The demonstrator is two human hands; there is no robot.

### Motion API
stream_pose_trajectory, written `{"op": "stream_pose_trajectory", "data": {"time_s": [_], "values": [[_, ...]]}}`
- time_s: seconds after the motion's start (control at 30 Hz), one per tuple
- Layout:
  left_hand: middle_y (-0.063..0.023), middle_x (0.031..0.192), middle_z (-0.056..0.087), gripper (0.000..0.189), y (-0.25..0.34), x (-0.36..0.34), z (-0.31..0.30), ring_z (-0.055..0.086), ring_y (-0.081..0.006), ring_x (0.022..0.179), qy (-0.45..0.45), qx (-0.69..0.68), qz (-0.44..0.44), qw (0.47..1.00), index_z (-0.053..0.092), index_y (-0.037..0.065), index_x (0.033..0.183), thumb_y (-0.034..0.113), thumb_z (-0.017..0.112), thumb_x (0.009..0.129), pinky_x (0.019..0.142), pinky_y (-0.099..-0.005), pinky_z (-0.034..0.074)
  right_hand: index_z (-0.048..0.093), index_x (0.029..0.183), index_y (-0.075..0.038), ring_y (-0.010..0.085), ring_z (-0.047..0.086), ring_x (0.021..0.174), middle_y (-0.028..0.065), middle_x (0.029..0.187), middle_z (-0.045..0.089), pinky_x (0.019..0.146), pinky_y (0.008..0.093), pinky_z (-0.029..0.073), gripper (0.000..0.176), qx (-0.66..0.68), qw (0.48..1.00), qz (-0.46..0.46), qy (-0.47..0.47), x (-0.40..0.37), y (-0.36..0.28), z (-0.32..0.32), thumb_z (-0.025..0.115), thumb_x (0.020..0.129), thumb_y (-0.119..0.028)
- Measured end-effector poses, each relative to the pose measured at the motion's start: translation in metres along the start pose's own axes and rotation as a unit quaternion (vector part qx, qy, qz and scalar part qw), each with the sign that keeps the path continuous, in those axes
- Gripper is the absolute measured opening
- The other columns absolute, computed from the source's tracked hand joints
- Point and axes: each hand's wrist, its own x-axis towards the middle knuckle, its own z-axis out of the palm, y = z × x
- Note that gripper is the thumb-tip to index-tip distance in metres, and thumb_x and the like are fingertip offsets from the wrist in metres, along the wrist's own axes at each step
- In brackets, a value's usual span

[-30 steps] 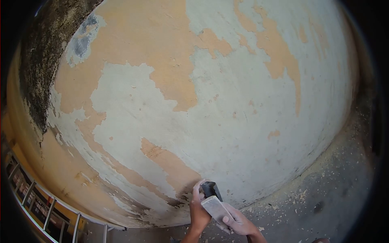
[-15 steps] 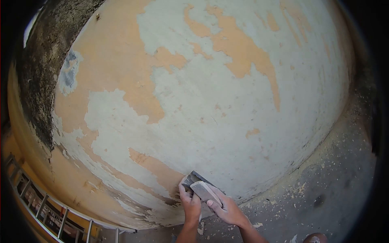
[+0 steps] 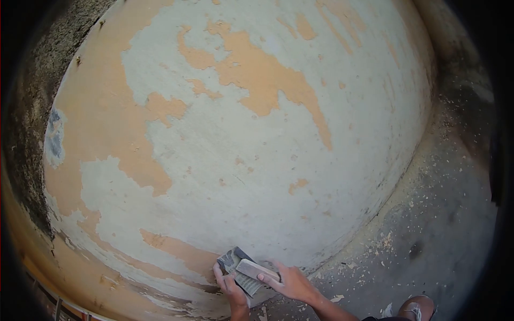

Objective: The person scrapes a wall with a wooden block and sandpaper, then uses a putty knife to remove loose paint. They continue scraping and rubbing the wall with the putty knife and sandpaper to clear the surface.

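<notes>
At the bottom centre, my right hand (image 3: 293,282) grips a pale flat block (image 3: 258,270), thumb on top and fingers beyond it. Under the block lies a dark, creased sheet (image 3: 247,284) with a printed-looking back. My left hand (image 3: 230,286) holds the sheet's left edge, fingers curled up along it. Both hands are in front of the lower part of a wall (image 3: 241,139) with pale grey-green and orange patches. Part of the right hand's fingers is hidden behind the block.
Grey floor (image 3: 385,278) with scattered paint flakes runs along the right. A foot in a sandal (image 3: 416,308) shows at the bottom right. A rough dark surface (image 3: 32,107) borders the wall on the left. Metal rungs (image 3: 58,308) show at the bottom left.
The view has shifted, so the wall patches appear further left and the rungs are mostly out of frame. The sheet is now spread wider beneath the block, and more of the foot shows.
</notes>
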Motion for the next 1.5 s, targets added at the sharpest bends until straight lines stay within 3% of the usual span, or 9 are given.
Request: {"op": "stream_pose_trajectory", "data": {"time_s": [0.33, 0.53, 0.63, 0.73, 0.93, 1.13, 1.2, 1.37, 1.5], "values": [[-0.0141, 0.129, 0.051, 0.057, 0.027, -0.019, -0.008, 0.054, -0.0238, 0.114, 0.013, -0.072, -0.131, 0.989, 0.036, 0.0, 0.141, 0.019, 0.055, 0.091, 0.098, -0.0369, 0.044, 0.063, 0.115, -0.008, 0.0432, 0.064, 0.079, 0.0229, 0.085, 0.066, 0.071, 0.045, 0.051, 0.044, -0.019, 1.0, -0.018, 0.003, 0.002, 0.012, 0.016, 0.055, 0.095, -0.046], [-0.016, 0.132, 0.049, 0.065, 0.014, -0.02, -0.013, 0.053, -0.0245, 0.114, -0.063, 0.019, -0.018, 0.998, 0.03, -0.001, 0.145, 0.026, 0.058, 0.092, 0.098, -0.0367, 0.043, 0.062, 0.114, -0.004, 0.0427, 0.064, 0.075, 0.0245, 0.079, 0.065, 0.069, 0.0448, 0.05, 0.046, 0.001, 0.998, -0.03, 0.057, -0.003, 0.012, 0.005, 0.054, 0.096, -0.046], [-0.016, 0.133, 0.049, 0.066, 0.035, -0.022, 0.004, 0.053, -0.0235, 0.114, -0.17, -0.081, -0.057, 0.98, 0.032, 0.001, 0.144, 0.034, 0.058, 0.094, 0.097, -0.0343, 0.043, 0.062, 0.114, -0.004, 0.0426, 0.064, 0.074, 0.0247, 0.077, 0.064, 0.068, 0.0456, 0.05, 0.047, -0.025, 0.998, -0.022, 0.052, -0.005, 0.017, -0.001, 0.054, 0.096, -0.046], [-0.0156, 0.125, 0.054, 0.072, 0.036, -0.025, 0.012, 0.056, -0.0232, 0.111, -0.111, -0.195, -0.123, 0.967, 0.031, -0.002, 0.143, 0.036, 0.063, 0.091, 0.089, -0.0345, 0.048, 0.061, 0.115, -0.004, 0.0431, 0.064, 0.074, 0.0254, 0.077, 0.064, 0.067, 0.0461, 0.05, 0.047, -0.039, 0.997, -0.015, 0.063, -0.005, 0.018, -0.005, 0.053, 0.096, -0.046], [-0.01, 0.123, 0.055, 0.054, 0.04, -0.029, 0.03, 0.054, -0.0197, 0.111, -0.135, -0.061, -0.127, 0.981, 0.044, -0.001, 0.137, 0.034, 0.057, 0.098, 0.096, -0.0343, 0.045, 0.059, 0.111, -0.001, 0.0459, 0.062, 0.074, 0.0266, 0.074, 0.062, 0.068, 0.05, 0.048, 0.046, -0.013, 0.996, -0.061, 0.068, -0.011, 0.012, -0.011, 0.051, 0.097, -0.044], [-0.0125, 0.121, 0.057, 0.054, 0.034, -0.03, 0.041, 0.056, -0.0209, 0.111, -0.106, -0.044, -0.127, 0.985, 0.047, -0.001, 0.132, 0.039, 0.056, 0.098, 0.096, -0.0352, 0.046, 0.041, 0.131, -0.003, 0.0486, 0.062, 0.081, 0.0302, 0.082, 0.064, 0.074, 0.0504, 0.049, 0.052, 0.045, 0.997, -0.055, 0.039, -0.015, 0.008, -0.022, 0.049, 0.099, -0.043], [-0.0131, 0.121, 0.057, 0.054, 0.032, -0.028, 0.045, 0.056, -0.0218, 0.111, -0.088, -0.062, -0.145, 0.983, 0.047, -0.001, 0.132, 0.04, 0.055, 0.098, 0.096, -0.0356, 0.046, 0.03, 0.141, -0.006, 0.0472, 0.062, 0.1, 0.0331, 0.107, 0.062, 0.088, 0.047, 0.047, 0.061, 0.112, 0.993, -0.039, 0.003, -0.016, 0.007, -0.03, 0.046, 0.1, -0.047], [-0.0206, 0.126, 0.054, 0.071, 0.029, -0.024, 0.045, 0.055, -0.0303, 0.119, -0.121, -0.057, -0.119, 0.984, 0.04, -0.005, 0.136, 0.051, 0.054, 0.096, 0.098, -0.0425, 0.047, 0.026, 0.144, -0.007, 0.0419, 0.058, 0.114, 0.0292, 0.122, 0.057, 0.096, 0.0439, 0.043, 0.073, 0.203, 0.977, -0.054, -0.04, -0.016, 0.009, -0.032, 0.054, 0.094, -0.053], [-0.0114, 0.132, 0.05, 0.066, 0.02, -0.027, 0.044, 0.05, -0.0259, 0.121, -0.099, -0.148, -0.187, 0.966, 0.043, 0.005, 0.137, 0.056, 0.051, 0.095, 0.105, -0.0442, 0.041, 0.026, 0.145, -0.006, 0.0367, 0.054, 0.12, 0.0251, 0.129, 0.053, 0.1, 0.041, 0.041, 0.088, 0.227, 0.969, -0.063, -0.071, -0.018, 0.008, -0.025, 0.07, 0.084, -0.052]]}}
